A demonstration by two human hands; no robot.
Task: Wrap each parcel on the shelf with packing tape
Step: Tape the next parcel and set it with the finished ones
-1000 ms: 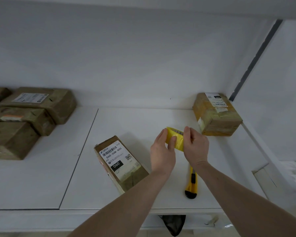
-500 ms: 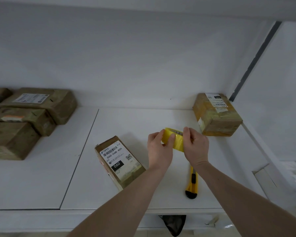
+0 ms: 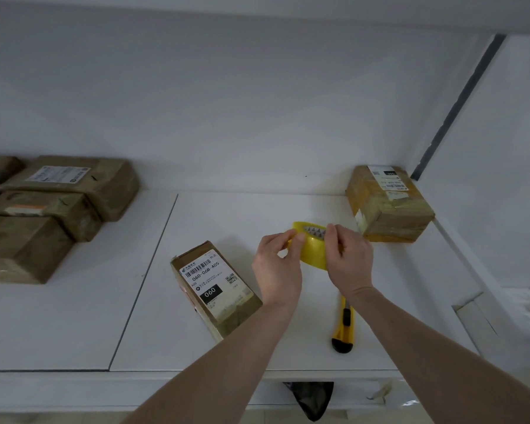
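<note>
A yellow roll of packing tape [image 3: 312,250] is held above the white shelf [image 3: 141,316] between both hands. My right hand [image 3: 348,260] grips the roll from the right, fingers curled over its top. My left hand [image 3: 277,264] pinches at the roll's left edge with thumb and fingertips. Just left of my left wrist lies a brown parcel [image 3: 214,289] with a white barcode label marked 060. A second parcel [image 3: 389,203], glossy with tape, sits in the back right corner.
A yellow and black utility knife [image 3: 343,327] lies on the shelf under my right forearm. Several brown parcels [image 3: 43,209] are stacked at the left. A dark bag [image 3: 309,399] hangs below the shelf's front edge.
My left hand has drawn slightly left along the roll, its fingers now pinching the roll's edge. The right hand and roll have stayed almost in place.
</note>
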